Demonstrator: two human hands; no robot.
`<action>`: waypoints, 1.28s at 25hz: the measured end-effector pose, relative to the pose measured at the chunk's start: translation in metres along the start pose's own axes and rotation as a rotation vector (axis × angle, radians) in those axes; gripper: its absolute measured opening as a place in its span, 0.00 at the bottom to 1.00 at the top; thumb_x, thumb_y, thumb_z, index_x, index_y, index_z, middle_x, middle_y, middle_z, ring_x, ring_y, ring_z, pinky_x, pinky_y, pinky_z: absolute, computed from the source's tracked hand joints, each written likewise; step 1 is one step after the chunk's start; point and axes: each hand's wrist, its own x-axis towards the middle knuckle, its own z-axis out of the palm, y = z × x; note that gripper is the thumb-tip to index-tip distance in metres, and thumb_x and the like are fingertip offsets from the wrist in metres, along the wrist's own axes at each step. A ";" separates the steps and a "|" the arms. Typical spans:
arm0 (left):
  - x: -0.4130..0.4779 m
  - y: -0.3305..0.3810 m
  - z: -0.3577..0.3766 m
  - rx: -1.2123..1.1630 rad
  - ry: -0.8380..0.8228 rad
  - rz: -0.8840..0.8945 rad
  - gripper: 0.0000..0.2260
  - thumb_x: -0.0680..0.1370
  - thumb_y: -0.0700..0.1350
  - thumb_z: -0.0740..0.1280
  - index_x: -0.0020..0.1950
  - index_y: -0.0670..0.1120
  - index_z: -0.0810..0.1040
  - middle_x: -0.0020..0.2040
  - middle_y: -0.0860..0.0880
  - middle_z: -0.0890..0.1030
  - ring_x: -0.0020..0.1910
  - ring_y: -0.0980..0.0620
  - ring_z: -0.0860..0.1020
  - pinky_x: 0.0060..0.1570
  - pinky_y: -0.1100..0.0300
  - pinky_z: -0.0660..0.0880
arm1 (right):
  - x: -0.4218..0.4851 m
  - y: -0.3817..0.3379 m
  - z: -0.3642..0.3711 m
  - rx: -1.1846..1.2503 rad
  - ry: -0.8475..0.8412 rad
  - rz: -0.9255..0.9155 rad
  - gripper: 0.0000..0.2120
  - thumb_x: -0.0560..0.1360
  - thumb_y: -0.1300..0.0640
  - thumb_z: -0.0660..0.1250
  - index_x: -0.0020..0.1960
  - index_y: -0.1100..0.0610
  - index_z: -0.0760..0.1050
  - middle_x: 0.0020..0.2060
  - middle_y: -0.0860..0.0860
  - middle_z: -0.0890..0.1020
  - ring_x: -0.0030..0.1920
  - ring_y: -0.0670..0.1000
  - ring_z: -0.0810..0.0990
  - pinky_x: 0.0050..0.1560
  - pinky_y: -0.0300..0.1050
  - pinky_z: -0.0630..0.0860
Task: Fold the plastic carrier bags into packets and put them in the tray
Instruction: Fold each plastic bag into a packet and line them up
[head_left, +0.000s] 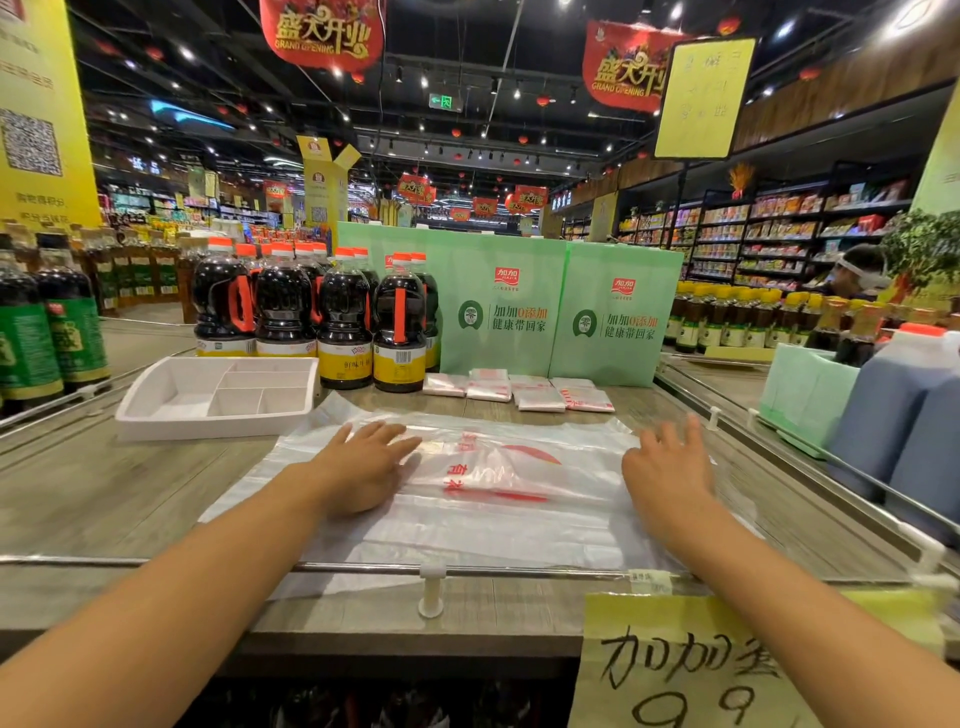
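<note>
Carrier bag (493, 499) lies flat on surface (104, 493), long axis left-right. Tray (156, 410) back-left, nearer left hand (363, 467). Left hand presses bag's left part, fingers straight; right hand (670, 467), fingers spread, at right end. Folded packets (519, 392) beyond.

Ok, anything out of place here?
Folded packets lie on the table before the green boxes, not in the tray, whose compartments show nothing inside. The bag runs under the near rail. No spills or damage.

Clear-white carrier bag (493, 525), red print; white tray (208, 423); dark bottles (344, 312) (yellow labels, orange caps).
</note>
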 end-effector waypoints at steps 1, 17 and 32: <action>0.001 -0.001 0.001 -0.036 -0.025 0.020 0.24 0.86 0.56 0.47 0.83 0.56 0.52 0.84 0.52 0.51 0.82 0.49 0.47 0.80 0.42 0.44 | -0.001 -0.002 0.000 0.027 0.023 -0.024 0.23 0.78 0.54 0.66 0.72 0.53 0.72 0.74 0.57 0.68 0.78 0.62 0.60 0.78 0.68 0.42; 0.009 0.011 0.009 -0.120 -0.307 0.099 0.28 0.81 0.70 0.42 0.81 0.67 0.41 0.82 0.59 0.39 0.82 0.45 0.38 0.77 0.37 0.36 | 0.004 -0.013 0.022 0.694 -0.342 -0.372 0.33 0.81 0.29 0.41 0.82 0.38 0.38 0.82 0.44 0.40 0.82 0.54 0.40 0.78 0.65 0.38; 0.011 0.032 0.006 -0.181 -0.200 0.247 0.45 0.67 0.81 0.36 0.81 0.66 0.48 0.83 0.59 0.47 0.82 0.52 0.43 0.80 0.43 0.42 | -0.012 -0.028 -0.005 0.886 -0.023 -0.635 0.34 0.82 0.35 0.56 0.82 0.38 0.45 0.82 0.40 0.46 0.81 0.44 0.43 0.82 0.53 0.44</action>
